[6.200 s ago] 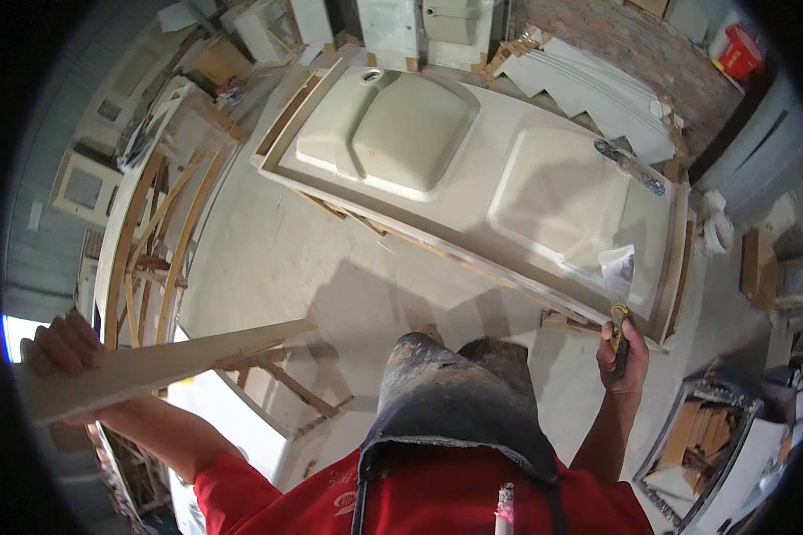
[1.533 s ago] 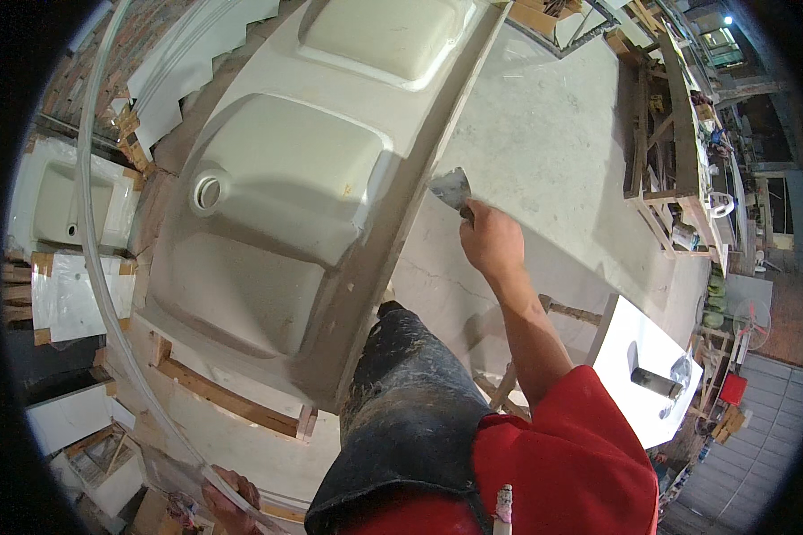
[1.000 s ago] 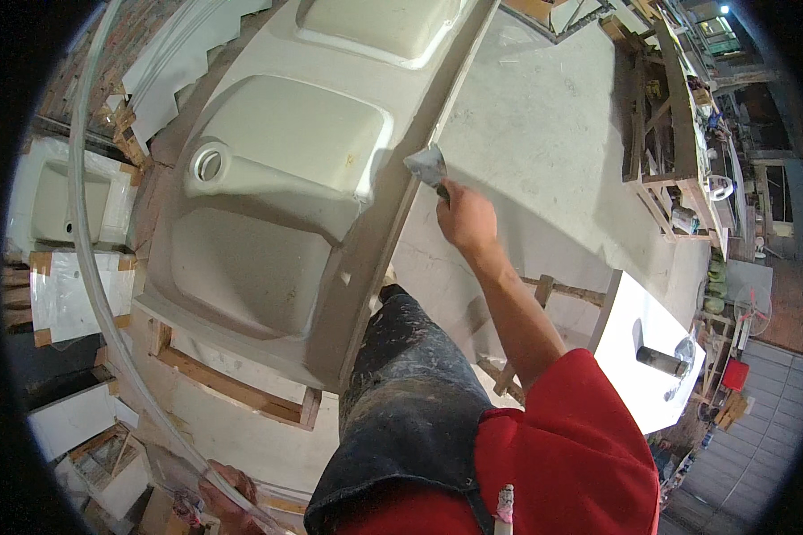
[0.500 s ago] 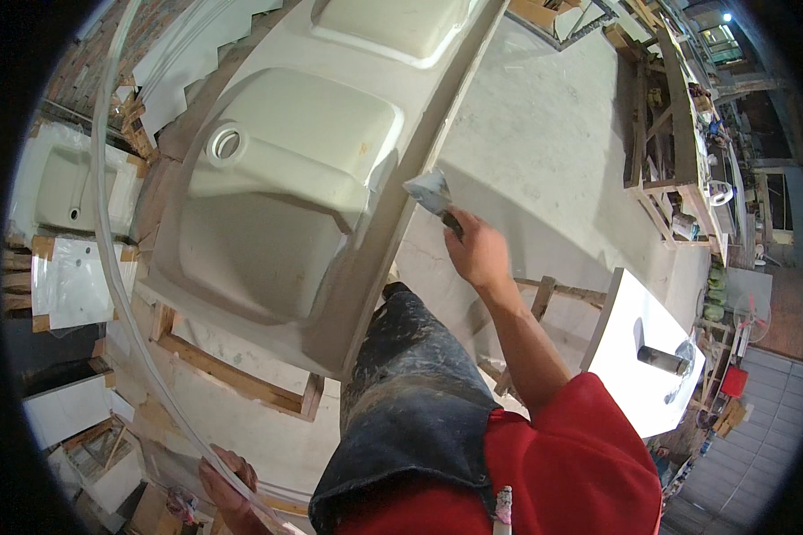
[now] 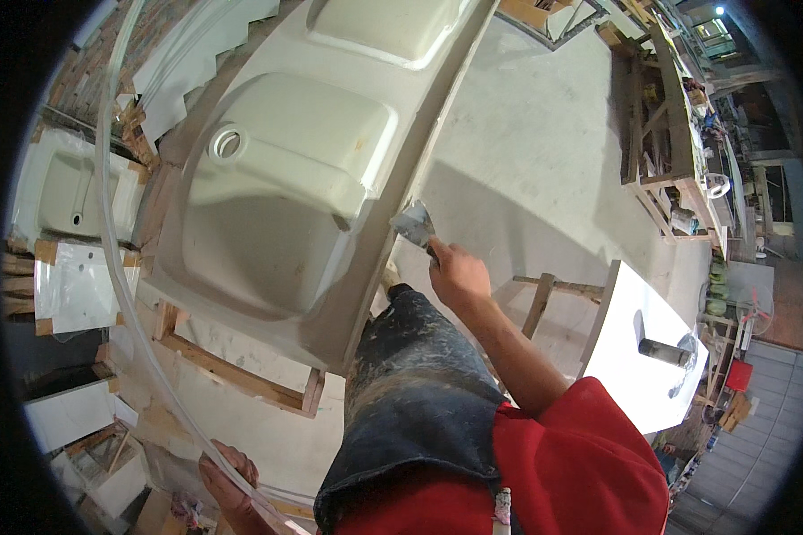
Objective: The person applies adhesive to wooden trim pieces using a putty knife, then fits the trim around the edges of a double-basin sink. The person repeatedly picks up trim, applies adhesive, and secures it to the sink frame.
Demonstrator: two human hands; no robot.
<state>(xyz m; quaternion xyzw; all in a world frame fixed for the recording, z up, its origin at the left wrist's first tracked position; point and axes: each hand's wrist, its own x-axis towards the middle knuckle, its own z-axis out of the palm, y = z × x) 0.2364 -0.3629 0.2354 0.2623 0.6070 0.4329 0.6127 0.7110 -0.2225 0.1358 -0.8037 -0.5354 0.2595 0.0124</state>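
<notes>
Stood kinda between basin mould [image 5: 303,116] and slab [image 5: 629,383], saw wrapped sink [image 5: 70,187]; clamped scraper [image 5: 412,223] in right grip [image 5: 459,275], strip [image 5: 131,316] in left grip [image 5: 219,483].

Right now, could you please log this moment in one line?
left hand: grips long pale strip; right hand: holds scraper; scraper: at edge of basin piece; contact: unclear

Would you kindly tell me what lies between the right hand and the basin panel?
In the head view, the scraper blade lies between them.
</notes>
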